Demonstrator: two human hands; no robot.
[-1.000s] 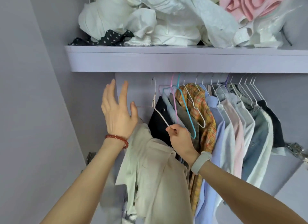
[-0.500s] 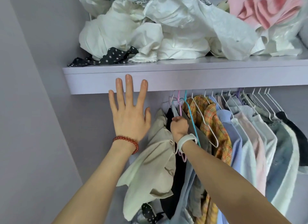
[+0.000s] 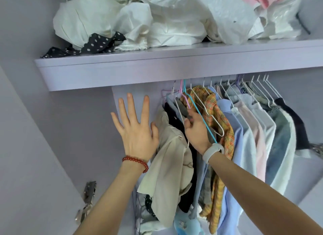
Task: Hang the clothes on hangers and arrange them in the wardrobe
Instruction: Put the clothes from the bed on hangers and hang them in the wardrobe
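The beige shirt (image 3: 172, 157) is hanging at the left end of the row of clothes (image 3: 244, 129) under the shelf (image 3: 157, 66), slumping off its hanger so that one shoulder is sagging low. The main risk is that it is sliding further and dropping to the wardrobe floor — the fabric is looking bunched and unevenly seated, and any tug on the neighbouring hangers could be pulling it loose. A second risk is tangling: the white hanger (image 3: 206, 112), the pink hanger (image 3: 185, 99) and the blue hanger (image 3: 201, 117) are crossing one another just beside the right hand (image 3: 196, 129), so moving one could be dragging the others along. The right hand is reaching up among these wires with fingers curled, its grip seeming to be pinching the dark garment (image 3: 174, 119) or a wire there; which one is hard to tell. The left hand (image 3: 135, 128) is raised with fingers spread and straight, holding nothing, thumb just touching the beige shirt's edge.
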